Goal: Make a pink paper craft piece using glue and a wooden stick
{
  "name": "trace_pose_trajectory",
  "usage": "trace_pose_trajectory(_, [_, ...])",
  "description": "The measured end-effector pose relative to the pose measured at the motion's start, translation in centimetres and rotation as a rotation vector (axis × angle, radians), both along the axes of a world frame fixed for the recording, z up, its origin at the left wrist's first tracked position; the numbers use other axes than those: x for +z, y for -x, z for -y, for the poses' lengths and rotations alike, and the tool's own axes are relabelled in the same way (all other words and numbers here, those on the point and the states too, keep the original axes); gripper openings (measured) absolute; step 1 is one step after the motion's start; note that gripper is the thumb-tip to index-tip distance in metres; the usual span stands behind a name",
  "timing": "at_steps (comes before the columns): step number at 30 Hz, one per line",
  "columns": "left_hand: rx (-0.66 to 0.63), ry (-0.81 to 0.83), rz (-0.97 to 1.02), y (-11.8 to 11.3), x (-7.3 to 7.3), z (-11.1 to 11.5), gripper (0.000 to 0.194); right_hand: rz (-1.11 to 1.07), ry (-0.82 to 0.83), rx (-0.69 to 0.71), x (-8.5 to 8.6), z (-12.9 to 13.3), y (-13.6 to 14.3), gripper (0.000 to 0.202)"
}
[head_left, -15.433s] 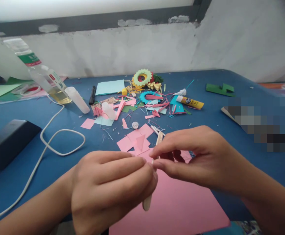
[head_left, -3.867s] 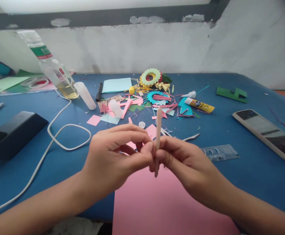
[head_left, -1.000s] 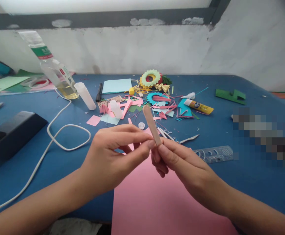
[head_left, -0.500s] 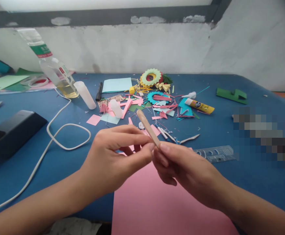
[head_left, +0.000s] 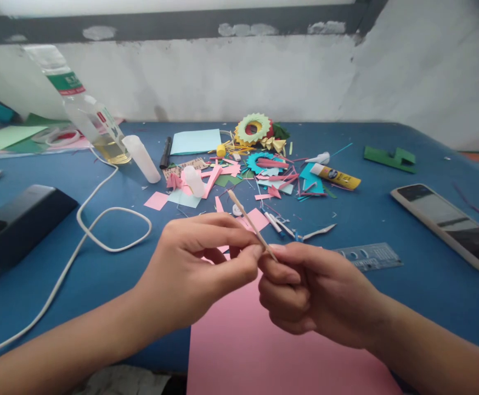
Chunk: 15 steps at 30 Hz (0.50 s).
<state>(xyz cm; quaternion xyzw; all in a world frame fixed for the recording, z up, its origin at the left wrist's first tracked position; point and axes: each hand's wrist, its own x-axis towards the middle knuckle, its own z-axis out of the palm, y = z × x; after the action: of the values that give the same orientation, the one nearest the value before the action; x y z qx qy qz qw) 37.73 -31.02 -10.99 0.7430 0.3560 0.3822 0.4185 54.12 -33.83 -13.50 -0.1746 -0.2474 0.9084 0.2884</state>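
A thin wooden stick [head_left: 245, 215] slants between my two hands, its free end pointing up and left, its narrow edge facing me. My left hand [head_left: 206, 263] pinches it near its lower part with thumb and forefinger. The thumb and curled fingers of my right hand [head_left: 317, 285] grip its lower end. Below both hands lies a large pink sheet [head_left: 280, 351]. Beyond them are cut paper scraps, a blue paper ring [head_left: 264, 163] and a pale green ring [head_left: 253, 129].
At the left stand a bottle [head_left: 107, 137] and a white tube [head_left: 141, 159], near a white cable [head_left: 86, 236] and a dark block [head_left: 25, 222]. To the right lie a glue tube [head_left: 336, 176], a clear ruler [head_left: 371, 257] and a phone [head_left: 449, 225].
The stick has turned from its flat face to its edge. My right hand's fingers have curled in more around its lower end. My left hand has hardly moved.
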Motion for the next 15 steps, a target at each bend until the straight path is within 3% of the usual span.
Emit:
trace_pose_trajectory(3, [0.001, 0.032, 0.024, 0.0, -0.1, 0.1, 0.017, -0.004, -0.025, -0.021, -0.1, 0.1, 0.1, 0.031])
trace_pose_trajectory(7, [-0.011, 0.108, 0.064, -0.1, -0.2, 0.2, 0.014, 0.088, -0.158, -0.178, -0.2, 0.3, 0.4, 0.033])
trace_pose_trajectory(15, [-0.006, 0.175, 0.135, 0.1, -0.3, 0.1, 0.013, 0.603, -0.588, -0.396, -0.2, 1.0, 0.7, 0.037])
